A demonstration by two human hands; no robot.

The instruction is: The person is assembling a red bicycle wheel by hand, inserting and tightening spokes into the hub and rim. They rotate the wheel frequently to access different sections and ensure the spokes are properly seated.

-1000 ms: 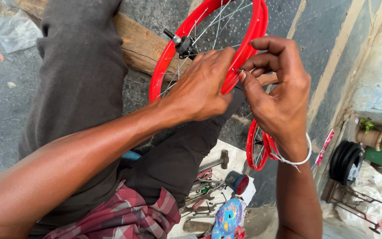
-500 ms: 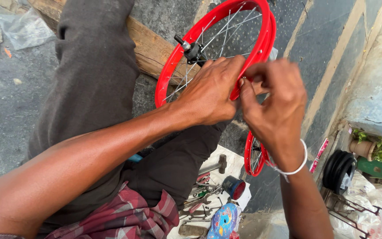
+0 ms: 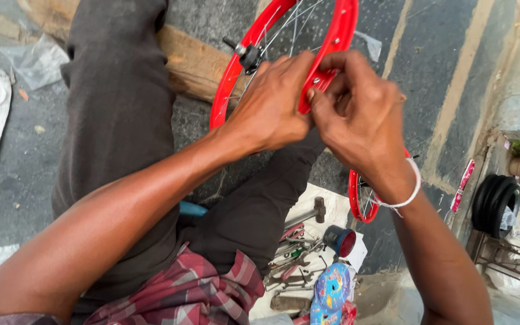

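A red bicycle wheel rim (image 3: 345,24) with thin metal spokes and a dark hub (image 3: 250,55) stands upright in front of me, over my dark-trousered leg. My left hand (image 3: 275,105) grips the rim's right side from the left. My right hand (image 3: 362,117), with a white band on its wrist, pinches the same stretch of rim, fingertips at a small fitting on the rim; what they hold there is hidden. Both hands touch each other at the rim.
A wooden plank (image 3: 194,63) lies on the grey paved ground behind the wheel. Below my knee a white sheet (image 3: 332,207) carries a hammer (image 3: 308,213), several hand tools, a red-faced round part (image 3: 341,241) and blue discs (image 3: 332,287). Black rubber tyres (image 3: 496,204) lie at right.
The view has shifted so the wheel and both hands sit lower and more central. My hands have closed tighter together on the rim's right side.
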